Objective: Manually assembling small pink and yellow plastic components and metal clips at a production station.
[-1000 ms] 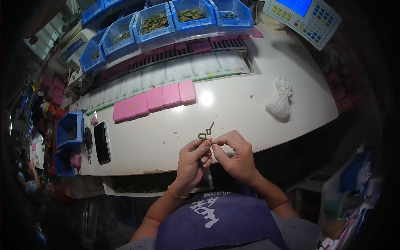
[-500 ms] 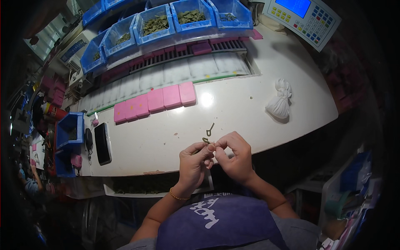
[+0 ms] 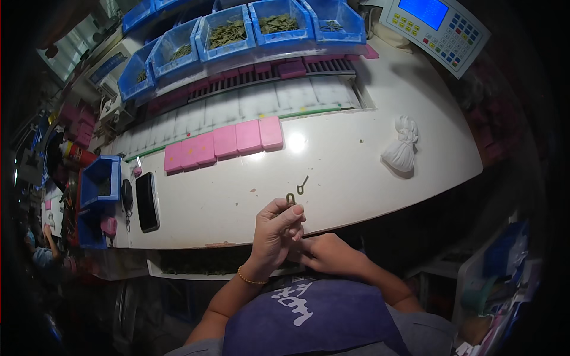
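Observation:
Thumb and fingers of my left hand (image 3: 278, 230) are closed on a small olive-green looped piece (image 3: 290, 199). The loop stands up above the fingertips; the rest is hidden in the grip. Just beyond it, a second olive-green piece (image 3: 302, 186) with a loop and a straight stem lies on the white table. My right hand (image 3: 333, 254) is lower, past the table's front edge and over the right end of an open drawer (image 3: 155, 268). Its fingers point left and its fingertips are hidden behind my left hand, so what they hold cannot be seen.
Pink blocks (image 3: 248, 136) line the middle of the table (image 3: 332, 154). A phone (image 3: 147, 202) lies left, beside blue bins (image 3: 100, 181). A tied white bag (image 3: 401, 151) sits right. Blue bins (image 3: 228, 35) of green pieces stand at the back, near a keypad device (image 3: 436, 29).
My right hand has moved away from my left fingertips, down toward the drawer. The left hand stays about in place, its looped piece now more upright. The loose piece lies still.

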Available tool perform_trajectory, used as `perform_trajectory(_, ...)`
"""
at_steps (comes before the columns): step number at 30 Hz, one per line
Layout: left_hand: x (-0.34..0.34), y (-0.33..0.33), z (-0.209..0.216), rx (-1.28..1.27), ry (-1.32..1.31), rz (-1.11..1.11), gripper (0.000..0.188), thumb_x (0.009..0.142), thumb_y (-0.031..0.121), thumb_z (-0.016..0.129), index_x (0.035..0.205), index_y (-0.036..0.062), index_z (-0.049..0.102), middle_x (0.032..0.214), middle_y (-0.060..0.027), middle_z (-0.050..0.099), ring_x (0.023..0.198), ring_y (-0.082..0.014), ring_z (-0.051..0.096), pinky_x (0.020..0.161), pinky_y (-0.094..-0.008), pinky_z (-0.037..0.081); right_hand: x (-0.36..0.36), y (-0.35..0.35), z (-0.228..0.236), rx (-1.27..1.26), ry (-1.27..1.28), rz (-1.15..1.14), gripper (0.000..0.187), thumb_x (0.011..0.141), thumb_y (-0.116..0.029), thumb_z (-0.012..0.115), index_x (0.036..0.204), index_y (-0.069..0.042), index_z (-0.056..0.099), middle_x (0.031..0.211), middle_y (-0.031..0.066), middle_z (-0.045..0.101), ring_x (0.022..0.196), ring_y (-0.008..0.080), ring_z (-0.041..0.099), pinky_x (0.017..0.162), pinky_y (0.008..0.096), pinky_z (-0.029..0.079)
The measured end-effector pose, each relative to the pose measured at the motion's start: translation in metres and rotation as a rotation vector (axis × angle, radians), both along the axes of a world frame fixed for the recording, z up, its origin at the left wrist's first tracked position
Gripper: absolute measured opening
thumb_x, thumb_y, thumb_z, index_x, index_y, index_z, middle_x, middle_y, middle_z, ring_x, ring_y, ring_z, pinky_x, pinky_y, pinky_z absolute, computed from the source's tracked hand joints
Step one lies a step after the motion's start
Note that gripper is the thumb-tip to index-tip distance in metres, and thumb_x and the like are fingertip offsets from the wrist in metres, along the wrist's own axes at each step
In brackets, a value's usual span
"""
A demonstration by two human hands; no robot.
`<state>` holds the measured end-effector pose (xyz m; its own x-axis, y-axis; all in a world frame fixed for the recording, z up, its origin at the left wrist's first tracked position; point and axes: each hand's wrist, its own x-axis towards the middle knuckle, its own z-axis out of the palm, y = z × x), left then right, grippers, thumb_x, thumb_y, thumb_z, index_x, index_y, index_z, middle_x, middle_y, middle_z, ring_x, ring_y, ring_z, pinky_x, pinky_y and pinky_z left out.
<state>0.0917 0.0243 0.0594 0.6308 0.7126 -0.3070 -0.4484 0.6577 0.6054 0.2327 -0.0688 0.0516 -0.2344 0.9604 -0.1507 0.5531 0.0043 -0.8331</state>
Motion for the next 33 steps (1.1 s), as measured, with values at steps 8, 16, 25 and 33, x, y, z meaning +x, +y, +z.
perform_trajectory(8,-0.009,0.008,0.004,0.044,0.059,-0.002,0.009,0.087,0.002,0.063,0.094,0.0034,0.058,0.093,-0.0131,0.064,0.072,-0.0136,0.059,0.067,-0.0270,0.051,0.068,0.057,-0.001,0.378,-0.116,-0.358,0.021,0.085,-0.014,0.070,0.105,-0.008,0.071,0.091,0.0087,0.066,0.084,0.0232,0.062,0.080,0.0351,0.051)
perform_trajectory(16,-0.015,0.011,-0.008,-0.133,0.032,-0.007,0.008,0.090,0.010,0.061,0.094,0.0032,0.058,0.077,-0.0054,0.056,0.062,-0.0133,0.050,0.053,-0.0256,0.044,0.076,0.093,-0.010,0.469,-0.397,-0.108,0.016,0.084,-0.015,0.070,0.096,-0.005,0.066,0.096,0.0087,0.058,0.104,0.0284,0.050,0.090,0.0380,0.042)
perform_trajectory(25,0.002,0.011,0.004,-0.015,0.151,-0.039,0.035,0.091,0.013,0.070,0.122,-0.0025,0.063,0.075,-0.0021,0.059,0.059,-0.0061,0.053,0.051,-0.0220,0.046,0.030,0.052,0.004,-0.036,0.669,-0.464,0.020,0.098,-0.022,0.062,0.100,-0.002,0.062,0.090,0.0002,0.057,0.081,0.0077,0.050,0.071,0.0265,0.044)
perform_trajectory(33,0.005,0.009,-0.001,-0.006,0.131,0.021,0.028,0.094,0.014,0.068,0.116,-0.0031,0.065,0.073,-0.0039,0.061,0.056,-0.0064,0.053,0.051,-0.0219,0.047,0.009,0.040,0.010,0.268,0.432,-0.562,0.017,0.092,-0.018,0.068,0.098,-0.002,0.065,0.092,0.0069,0.065,0.084,0.0151,0.055,0.074,0.0280,0.046)
